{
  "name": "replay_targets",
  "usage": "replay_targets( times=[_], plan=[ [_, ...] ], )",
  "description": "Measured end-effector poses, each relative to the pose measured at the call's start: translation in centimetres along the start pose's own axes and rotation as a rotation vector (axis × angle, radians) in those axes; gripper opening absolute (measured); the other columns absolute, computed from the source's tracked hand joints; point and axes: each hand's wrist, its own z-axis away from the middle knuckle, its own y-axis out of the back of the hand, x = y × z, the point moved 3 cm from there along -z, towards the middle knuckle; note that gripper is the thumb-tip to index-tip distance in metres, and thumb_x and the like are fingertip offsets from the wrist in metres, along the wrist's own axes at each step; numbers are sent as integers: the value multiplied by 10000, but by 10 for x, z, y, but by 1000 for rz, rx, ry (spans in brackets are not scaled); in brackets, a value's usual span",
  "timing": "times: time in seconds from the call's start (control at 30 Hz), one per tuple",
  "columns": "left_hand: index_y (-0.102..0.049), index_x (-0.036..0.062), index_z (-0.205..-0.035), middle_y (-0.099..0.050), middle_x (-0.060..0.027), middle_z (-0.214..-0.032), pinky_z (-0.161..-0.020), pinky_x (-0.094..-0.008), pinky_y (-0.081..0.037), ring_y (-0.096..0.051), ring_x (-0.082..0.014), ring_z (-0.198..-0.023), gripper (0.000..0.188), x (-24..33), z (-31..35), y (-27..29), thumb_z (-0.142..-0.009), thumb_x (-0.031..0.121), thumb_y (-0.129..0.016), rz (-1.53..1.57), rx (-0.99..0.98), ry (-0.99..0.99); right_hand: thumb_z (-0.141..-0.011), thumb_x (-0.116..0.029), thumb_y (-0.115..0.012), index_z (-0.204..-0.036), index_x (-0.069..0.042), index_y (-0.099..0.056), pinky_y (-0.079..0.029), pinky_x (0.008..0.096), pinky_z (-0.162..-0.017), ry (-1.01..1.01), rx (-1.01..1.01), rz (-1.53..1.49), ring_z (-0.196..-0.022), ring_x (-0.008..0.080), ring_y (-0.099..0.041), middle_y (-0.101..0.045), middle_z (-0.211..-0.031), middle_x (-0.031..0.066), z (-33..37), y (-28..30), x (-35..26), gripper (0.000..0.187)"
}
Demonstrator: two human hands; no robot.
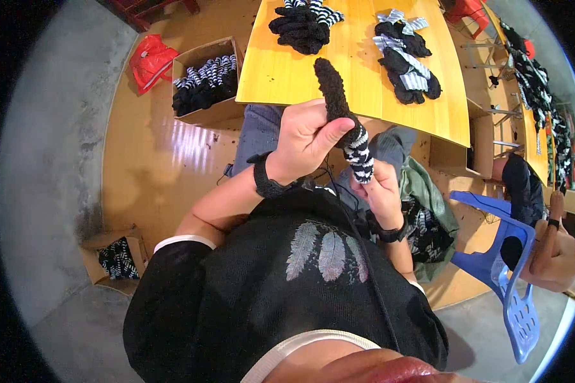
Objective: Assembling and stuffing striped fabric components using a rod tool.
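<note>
A fuzzy black knitted piece point(331, 86) with a black-and-white striped end is held upright in front of me, just off the table's near edge. Whether it is a sock or a glove I cannot tell. My left hand point(310, 134) is closed round its middle, with the thumb across the front. Lower down, my right hand point(381, 191) grips the striped end between thumb and fingers. Beyond them on the table lie a heap of similar black striped pieces point(300, 32) and, to the right, several black pieces with grey-and-white striped ends point(406, 64).
The yellow table point(354, 76) stands ahead. At its left are a cardboard box point(204, 115) of similar pieces and a red bag point(152, 62). Another box point(137, 249) sits by the wall. A green sack point(444, 220) is at my right, near a blue chair point(521, 306) and another person point(559, 255).
</note>
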Motion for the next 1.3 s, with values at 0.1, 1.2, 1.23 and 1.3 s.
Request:
replay_targets(
  times=[0.1,1.2,1.23,1.3],
  plan=[
    [-548,-17,-673,-514,-55,-589,-475,-235,-357,-468,-127,-508,240,-6,0,2,-823,170,-556,-51,-21,22,-842,-182,-491,-695,-22,-473,-213,188,-384,-96,-64,-238,-426,52,-312,-422,-543,2,-1,-2,10,218],
    [-492,-23,-1058,-544,-88,-975,-726,-230,-405,-530,-140,-861,330,-4,-39,53,-812,196,-527,6,-85,3,-878,-295,-442,-734,-19,-528,-214,166,-382,-312,-178,-149,-411,29,-298,-419,-537,-33,15,38,3,322],
    [-496,-27,-1062,-553,-80,-972,-723,-224,-409,-533,-131,-860,352,1,-40,49,-789,183,-567,-98,-274,-84,-877,-296,-443,-735,-16,-528,-213,168,-385,-300,-178,-114,-416,29,-299,-413,-531,-36,15,37,3,326],
    [-517,-29,-1015,-566,-61,-923,-700,-214,-412,-535,-113,-823,308,-1,-39,44,-793,178,-569,24,-330,135,-877,-298,-444,-735,-13,-528,-213,171,-387,-288,-183,-77,-421,29,-300,-407,-525,-39,14,35,3,330]
  ],
)
